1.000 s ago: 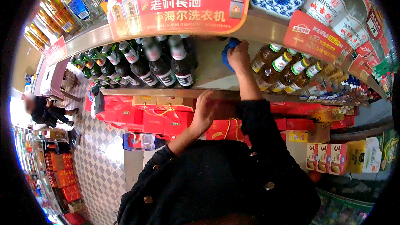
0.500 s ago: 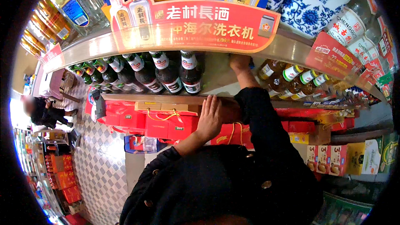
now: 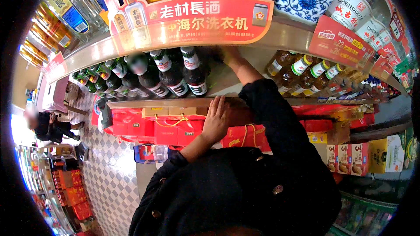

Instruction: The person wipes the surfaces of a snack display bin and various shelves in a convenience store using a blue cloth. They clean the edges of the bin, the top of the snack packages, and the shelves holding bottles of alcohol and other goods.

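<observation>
My left hand (image 3: 216, 121) lies with its fingers stretched out flat against the front edge of the shelf (image 3: 170, 103). It holds nothing. My right hand (image 3: 235, 62) reaches deep into the shelf, to the right of a row of dark green beer bottles. Its fingers are hidden in shadow under the upper shelf, so what they touch cannot be made out. Nearest to it stands the end bottle (image 3: 195, 76) with white labels. A bare strip of shelf lies between these bottles and brown bottles with yellow-green neck labels (image 3: 302, 66) on the right.
Above hangs a red and blue promotional sign (image 3: 210, 19) along the upper shelf edge (image 3: 89, 46), below blue-and-white porcelain-patterned packages (image 3: 306, 2) and clear bottles. Red gift boxes (image 3: 179, 132) with yellow cords sit underneath. At the far left a person (image 3: 54, 124) is in the checkered-floor aisle (image 3: 105, 170).
My right hand has shifted left inside the shelf, towards the green beer bottles. My left hand stays at the shelf edge. The whole view has shifted slightly.
</observation>
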Action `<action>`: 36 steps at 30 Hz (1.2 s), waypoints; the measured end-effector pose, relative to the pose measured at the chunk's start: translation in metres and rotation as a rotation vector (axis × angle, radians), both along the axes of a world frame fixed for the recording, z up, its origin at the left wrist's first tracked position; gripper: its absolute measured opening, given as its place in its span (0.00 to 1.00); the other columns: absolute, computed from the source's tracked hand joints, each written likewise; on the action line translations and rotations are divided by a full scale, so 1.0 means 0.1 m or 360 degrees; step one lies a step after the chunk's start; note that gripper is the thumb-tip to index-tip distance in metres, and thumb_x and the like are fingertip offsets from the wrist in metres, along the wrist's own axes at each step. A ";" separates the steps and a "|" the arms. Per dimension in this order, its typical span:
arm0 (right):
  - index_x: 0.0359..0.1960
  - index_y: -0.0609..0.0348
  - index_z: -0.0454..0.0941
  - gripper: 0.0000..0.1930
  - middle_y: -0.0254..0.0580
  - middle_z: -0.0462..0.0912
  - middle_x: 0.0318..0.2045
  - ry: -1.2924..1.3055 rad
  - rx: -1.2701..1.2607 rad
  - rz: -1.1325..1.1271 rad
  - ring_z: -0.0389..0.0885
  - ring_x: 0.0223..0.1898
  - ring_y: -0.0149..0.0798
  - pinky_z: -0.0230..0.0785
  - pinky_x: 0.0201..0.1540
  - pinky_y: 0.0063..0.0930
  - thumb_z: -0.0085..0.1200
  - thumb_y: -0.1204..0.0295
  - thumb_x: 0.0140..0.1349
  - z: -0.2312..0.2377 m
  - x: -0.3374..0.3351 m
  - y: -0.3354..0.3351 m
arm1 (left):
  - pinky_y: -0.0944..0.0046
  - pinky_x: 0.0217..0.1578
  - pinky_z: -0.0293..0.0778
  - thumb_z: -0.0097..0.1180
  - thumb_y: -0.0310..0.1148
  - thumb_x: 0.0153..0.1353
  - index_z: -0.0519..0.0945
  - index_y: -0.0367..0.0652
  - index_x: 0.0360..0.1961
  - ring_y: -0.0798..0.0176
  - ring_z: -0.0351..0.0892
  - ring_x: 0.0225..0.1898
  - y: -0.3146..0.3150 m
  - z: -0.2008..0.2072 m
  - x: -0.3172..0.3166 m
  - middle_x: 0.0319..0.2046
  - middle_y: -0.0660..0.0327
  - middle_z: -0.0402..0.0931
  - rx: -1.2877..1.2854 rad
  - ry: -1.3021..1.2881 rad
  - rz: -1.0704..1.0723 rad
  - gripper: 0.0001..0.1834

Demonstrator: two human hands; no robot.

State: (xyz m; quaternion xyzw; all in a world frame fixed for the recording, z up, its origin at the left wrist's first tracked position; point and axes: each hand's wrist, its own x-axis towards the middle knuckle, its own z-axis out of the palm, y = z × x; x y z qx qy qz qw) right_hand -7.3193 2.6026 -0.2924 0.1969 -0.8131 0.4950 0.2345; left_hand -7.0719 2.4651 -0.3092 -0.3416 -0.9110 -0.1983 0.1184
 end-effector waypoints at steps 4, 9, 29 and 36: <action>0.54 0.59 0.69 0.22 0.57 0.73 0.51 0.0409 0.1105 -0.0285 0.69 0.54 0.52 0.60 0.57 0.41 0.48 0.65 0.59 -0.01 0.01 -0.18 | 0.45 0.65 0.44 0.45 0.30 0.52 0.70 0.34 0.52 0.38 0.44 0.67 -0.02 -0.05 0.01 0.63 0.40 0.50 0.0017 -0.0060 0.0016 0.24; 0.44 0.58 0.75 0.16 0.51 0.77 0.44 -0.0035 0.0744 -0.0056 0.75 0.46 0.52 0.68 0.49 0.42 0.49 0.65 0.56 0.01 0.35 0.00 | 0.44 0.65 0.46 0.47 0.28 0.50 0.72 0.35 0.49 0.37 0.46 0.65 -0.05 -0.09 0.01 0.63 0.40 0.50 0.0038 -0.0055 -0.0012 0.22; 0.39 0.51 0.81 0.17 0.45 0.79 0.41 -0.0274 0.1061 0.0055 0.76 0.46 0.50 0.69 0.47 0.40 0.52 0.79 0.45 0.05 1.70 0.43 | 0.43 0.54 0.57 0.58 0.27 0.49 0.69 0.39 0.37 0.39 0.61 0.47 -0.02 0.10 0.10 0.41 0.47 0.62 0.0531 -0.0123 0.0027 0.15; 0.34 0.54 0.81 0.10 0.44 0.80 0.36 -0.0333 0.1486 -0.0253 0.77 0.42 0.48 0.71 0.43 0.43 0.52 0.74 0.49 0.16 1.78 0.46 | 0.40 0.58 0.53 0.60 0.30 0.45 0.70 0.40 0.34 0.45 0.64 0.46 0.00 0.10 0.08 0.37 0.50 0.64 0.0527 0.0025 -0.0102 0.15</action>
